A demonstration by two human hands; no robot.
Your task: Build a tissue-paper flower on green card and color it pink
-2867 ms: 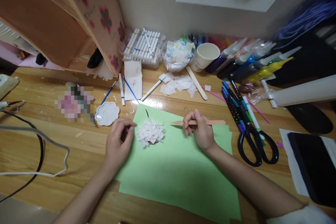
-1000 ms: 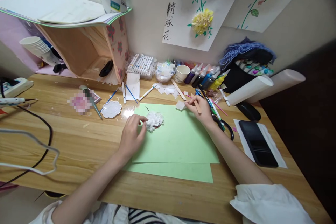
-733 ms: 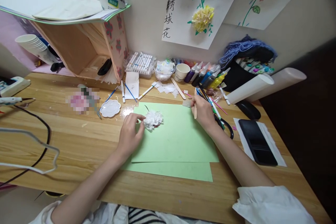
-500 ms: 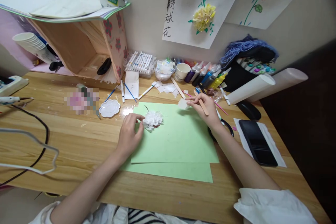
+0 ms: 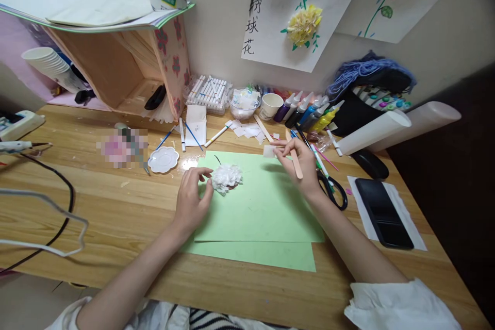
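A ruffled white paper flower (image 5: 228,178) lies on the upper left part of a green paper sheet (image 5: 259,211), which overlaps a second green sheet. My left hand (image 5: 193,198) rests at the sheet's left edge, fingers apart and curved, its fingertips beside the flower. Above the sheet's upper right corner, my right hand (image 5: 297,165) pinches a small white paper piece (image 5: 269,151) between thumb and fingers. A flat wooden stick (image 5: 297,162) is also held in that hand, lying across its fingers.
Black-handled scissors (image 5: 336,193) lie right of the sheet, near a black phone (image 5: 382,211). Behind are loose paper squares (image 5: 247,131), a paper cup (image 5: 271,106), paint bottles (image 5: 305,111) and markers (image 5: 209,93). A flower-shaped dish (image 5: 163,160) sits left; cables cross the far left.
My right hand has turned a little, tilting the stick more upright and shifting the paper piece. More of the scissors shows. My left hand stays beside the flower.
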